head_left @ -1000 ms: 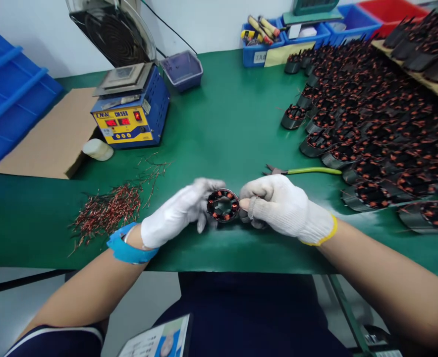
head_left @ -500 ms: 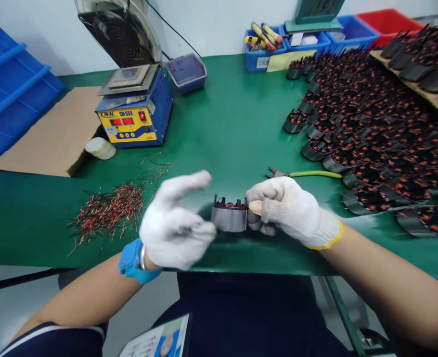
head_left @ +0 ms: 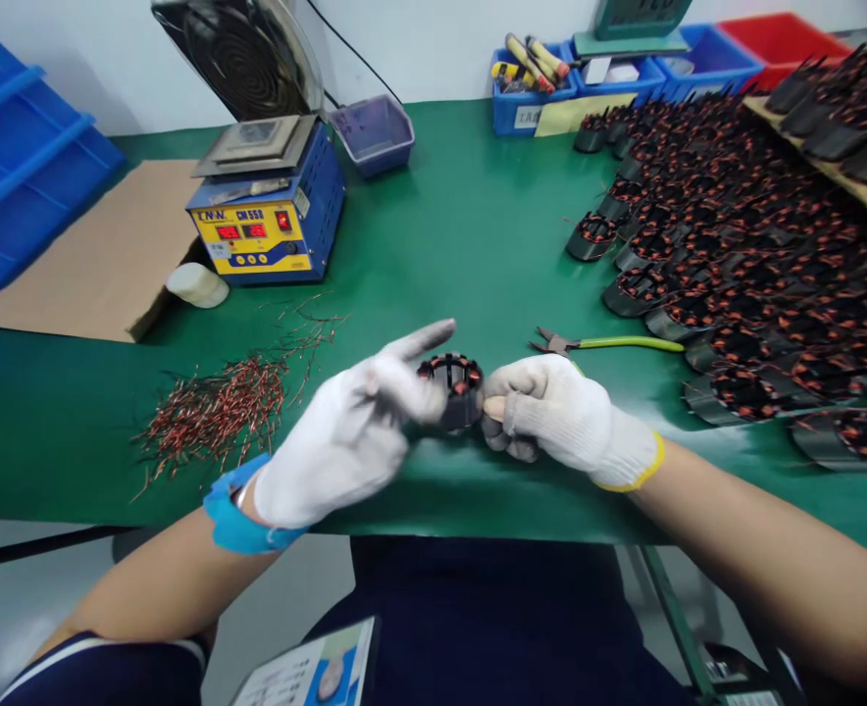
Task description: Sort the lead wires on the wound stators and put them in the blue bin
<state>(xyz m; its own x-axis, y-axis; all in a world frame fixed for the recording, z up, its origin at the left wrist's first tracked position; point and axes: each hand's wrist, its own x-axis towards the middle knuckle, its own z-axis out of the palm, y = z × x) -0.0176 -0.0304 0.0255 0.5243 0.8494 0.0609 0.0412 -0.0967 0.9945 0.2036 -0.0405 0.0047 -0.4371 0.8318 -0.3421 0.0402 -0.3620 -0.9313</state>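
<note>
A wound motor stator (head_left: 463, 404), a dark ring with copper coils and black prongs, is held above the bench's front part, its open top tilted into view. My right hand (head_left: 551, 407), in a white glove with a bare thumb tip, is closed in a pinch at the stator's right side. From the left, my gloved left hand (head_left: 352, 422) reaches the stator's other side. Its index finger is stretched out and its fingers are apart, somewhat blurred; a digit overlaps the stator's left edge. Behind the right hand lie side cutters (head_left: 610, 343) with green handles.
Cut copper wire pieces (head_left: 217, 417) lie in a heap at left. Behind them stand a blue-and-yellow soldering unit (head_left: 257, 240) and a purple bin (head_left: 375, 137). Many stators (head_left: 735, 343) fill the right side. Blue tool boxes (head_left: 533, 103) line the back.
The stator has tipped so that its open top now shows more. My left hand has turned, and its finger has moved right, over the stator's edge. My right hand keeps its pinch.
</note>
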